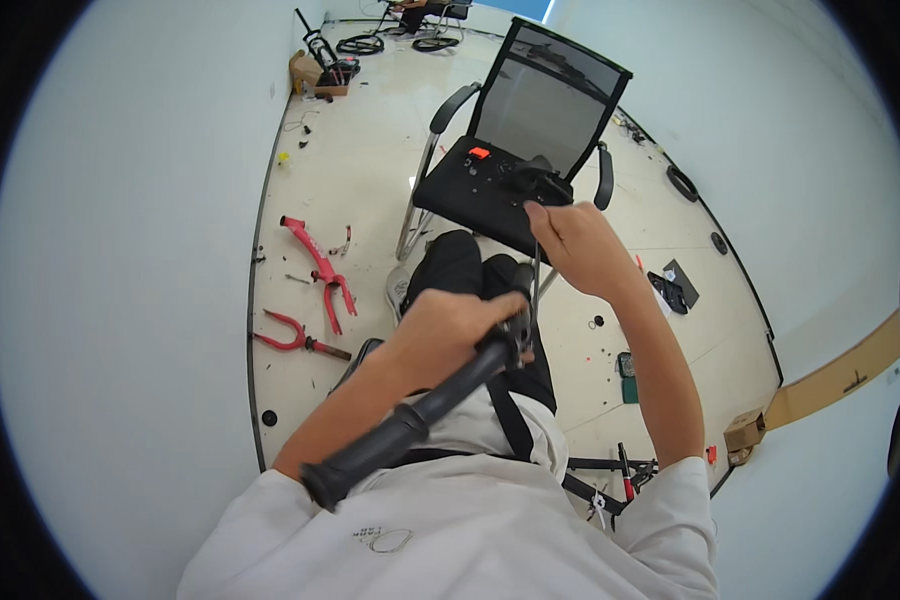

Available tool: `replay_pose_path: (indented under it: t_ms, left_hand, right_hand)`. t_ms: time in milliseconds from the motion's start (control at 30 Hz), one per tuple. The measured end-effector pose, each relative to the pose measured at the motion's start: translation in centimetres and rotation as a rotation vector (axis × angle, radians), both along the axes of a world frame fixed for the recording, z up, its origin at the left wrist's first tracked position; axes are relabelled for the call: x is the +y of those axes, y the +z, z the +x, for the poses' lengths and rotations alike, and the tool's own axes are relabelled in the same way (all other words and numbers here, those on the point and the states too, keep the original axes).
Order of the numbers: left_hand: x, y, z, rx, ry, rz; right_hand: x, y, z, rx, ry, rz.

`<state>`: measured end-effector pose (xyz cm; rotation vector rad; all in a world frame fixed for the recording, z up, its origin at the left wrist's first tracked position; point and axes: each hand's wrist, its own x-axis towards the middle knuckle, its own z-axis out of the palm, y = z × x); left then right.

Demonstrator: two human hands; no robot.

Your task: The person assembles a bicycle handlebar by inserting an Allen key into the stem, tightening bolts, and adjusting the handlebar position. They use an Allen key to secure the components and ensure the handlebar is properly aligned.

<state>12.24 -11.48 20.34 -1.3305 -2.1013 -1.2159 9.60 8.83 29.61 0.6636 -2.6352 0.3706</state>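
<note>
A black bicycle handlebar (pixel 448 396) with a ribbed rubber grip (pixel 365 458) lies slantwise over my lap. My left hand (pixel 448 328) is closed around its middle, near a dark clamp-like part (pixel 510 338). Up and to the right, my right hand (pixel 577 243) is closed on a thin metal rod-shaped tool (pixel 537 285), which runs down beside that clamp. Whether the tool's lower end sits in a bolt is hidden from me.
Facing me is a black mesh chair (pixel 490 190) with small parts and an orange piece (pixel 479 153) on its seat. Left on the floor lie a pink bicycle frame piece (pixel 315 260) and a pink fork (pixel 288 335). A black tool case (pixel 673 292) lies right; another person (pixel 415 14) sits far off.
</note>
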Motion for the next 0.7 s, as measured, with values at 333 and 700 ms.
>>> replay_pose_path:
  t_ms: [333,700]
  left_hand:
    - [-1.7,0.8,-2.2,-0.224,0.149,0.081]
    - [-0.4,0.0,-1.1,0.023,0.047,-0.024]
  right_hand:
    - [-7.4,-1.2,7.8,0.722,0.506,0.012]
    - [-1.7,0.9,-2.4,-0.053,0.019,-0.007]
